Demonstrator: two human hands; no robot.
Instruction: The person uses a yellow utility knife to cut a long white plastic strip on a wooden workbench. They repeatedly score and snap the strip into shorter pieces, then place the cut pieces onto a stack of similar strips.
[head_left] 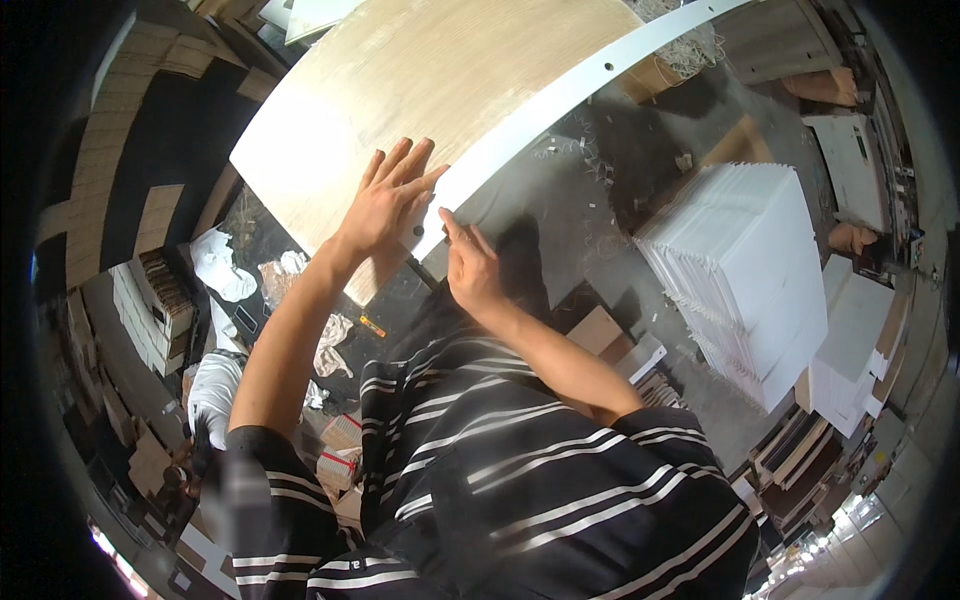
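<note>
Left grip [384,205] spread open on pale board [450,85], right grip [472,266] near its corner, closure unclear, long axis slanting up-right

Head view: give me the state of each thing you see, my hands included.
Left hand: open, fingers spread on the board.
Right hand: index finger extended at the white edge, other fingers curled.
Board: wood-grain face up.
White edge: has holes.
White panels: stacked.
White cloth: crumpled.
Yellow item: lying loose, apart from both hands.
</note>
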